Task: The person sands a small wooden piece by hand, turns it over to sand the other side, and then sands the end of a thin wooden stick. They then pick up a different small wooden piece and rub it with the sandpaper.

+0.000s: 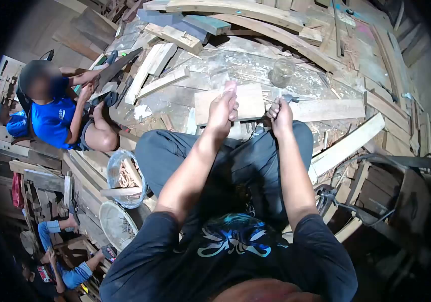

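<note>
My left hand (222, 111) is closed around a small pinkish object (230, 86) whose top sticks out above the fingers. It is over the left part of a pale wooden block (250, 99) lying before my crossed legs. At the block's right side, my right hand (281, 115) is closed on a tool with a dark head (290, 98), which looks like a hammer; its handle is mostly hidden by the fingers. A long plank (328, 109) lies just right of the tool.
A glass jar (281, 73) stands beyond the block. Curved beams (276, 38) lie farther back. Two buckets, one with wood scraps (113, 173), stand at my left. A person in blue (54, 113) sits at the left, another person (54, 267) lower left.
</note>
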`<state>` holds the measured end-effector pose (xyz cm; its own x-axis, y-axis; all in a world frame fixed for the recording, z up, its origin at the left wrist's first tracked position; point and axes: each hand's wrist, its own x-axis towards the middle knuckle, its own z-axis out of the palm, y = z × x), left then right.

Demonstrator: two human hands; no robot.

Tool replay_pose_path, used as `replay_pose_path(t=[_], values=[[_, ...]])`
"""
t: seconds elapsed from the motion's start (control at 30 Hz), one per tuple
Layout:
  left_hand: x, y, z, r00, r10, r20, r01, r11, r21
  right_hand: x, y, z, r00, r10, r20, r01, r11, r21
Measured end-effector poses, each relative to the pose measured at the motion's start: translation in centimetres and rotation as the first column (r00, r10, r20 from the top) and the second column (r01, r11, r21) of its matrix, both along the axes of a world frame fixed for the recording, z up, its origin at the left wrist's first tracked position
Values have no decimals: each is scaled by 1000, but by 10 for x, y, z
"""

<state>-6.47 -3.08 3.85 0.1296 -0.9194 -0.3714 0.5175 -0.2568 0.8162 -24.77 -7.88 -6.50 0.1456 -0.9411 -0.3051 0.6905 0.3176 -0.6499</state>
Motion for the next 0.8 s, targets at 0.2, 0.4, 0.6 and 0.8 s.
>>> replay_pose_path(t=[0.2, 0.4, 0.6, 0.8], values=[[6, 17, 52, 978, 70, 195, -49, 993, -107, 25, 22, 33, 970, 58, -234, -99, 981, -166], [29, 30, 70, 734, 42, 678, 185, 948, -259, 56, 55, 96, 844, 1, -536, -313, 813, -491], [43, 35, 37, 868, 107, 486, 103, 917, -386, 81, 71, 127, 619, -90, -780, -467, 757, -457], [51, 43, 27, 826, 179, 535, 79, 902, -424, 99, 70, 123, 571, -141, -809, -474, 748, -465]])
